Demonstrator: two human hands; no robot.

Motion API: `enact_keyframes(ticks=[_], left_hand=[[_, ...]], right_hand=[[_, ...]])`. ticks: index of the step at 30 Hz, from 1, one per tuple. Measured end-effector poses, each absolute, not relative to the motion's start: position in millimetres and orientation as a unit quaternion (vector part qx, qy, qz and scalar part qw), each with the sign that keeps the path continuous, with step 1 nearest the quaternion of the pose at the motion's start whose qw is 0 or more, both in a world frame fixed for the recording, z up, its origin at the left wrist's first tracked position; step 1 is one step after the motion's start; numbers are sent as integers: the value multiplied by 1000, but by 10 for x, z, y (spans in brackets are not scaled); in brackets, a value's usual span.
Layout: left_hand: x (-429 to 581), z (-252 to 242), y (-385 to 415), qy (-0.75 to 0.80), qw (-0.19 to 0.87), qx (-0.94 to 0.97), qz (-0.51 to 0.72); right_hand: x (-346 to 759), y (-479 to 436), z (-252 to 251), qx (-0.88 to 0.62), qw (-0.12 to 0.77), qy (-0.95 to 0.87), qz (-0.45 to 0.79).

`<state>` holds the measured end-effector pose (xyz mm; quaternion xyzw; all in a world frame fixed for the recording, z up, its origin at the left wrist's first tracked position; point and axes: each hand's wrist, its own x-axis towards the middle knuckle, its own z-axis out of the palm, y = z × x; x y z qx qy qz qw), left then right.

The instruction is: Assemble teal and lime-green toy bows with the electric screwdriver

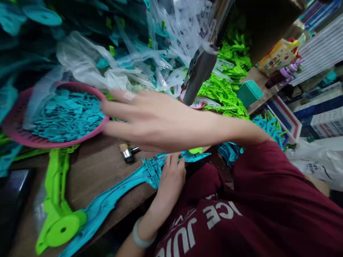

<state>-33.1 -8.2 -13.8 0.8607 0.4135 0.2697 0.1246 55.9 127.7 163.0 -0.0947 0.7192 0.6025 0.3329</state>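
My right hand [150, 119] stretches out across the wooden table [91, 171], fingers straight and apart and blurred by motion. Its fingertips reach the rim of a pink basket [18, 137] full of small teal plastic pieces [66, 114]. It holds nothing. My left hand [171, 178], with a ring and a pale bracelet, rests closed on a long teal plastic frame [112, 200] that lies along the table's near edge. A small black and metal part [128, 154] lies on the table just under my right hand.
A bright green plastic frame [57, 214] lies at the table's left end. A grey metal machine column [200, 71] hangs over the table. Clear bags [88, 67], green parts [225, 92] and teal parts are piled behind. A small teal box [249, 93] stands at right.
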Motion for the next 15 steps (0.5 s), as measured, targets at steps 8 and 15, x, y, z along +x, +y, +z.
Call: enact_keyframes(ticks=[8, 15], left_hand=[[-356, 35, -36, 393, 126, 886, 209], [-274, 68, -72, 384, 67, 906, 165]], right_hand=[[1845, 500, 786, 286, -19, 952, -110], [2094, 323, 565, 342, -214, 913, -67]])
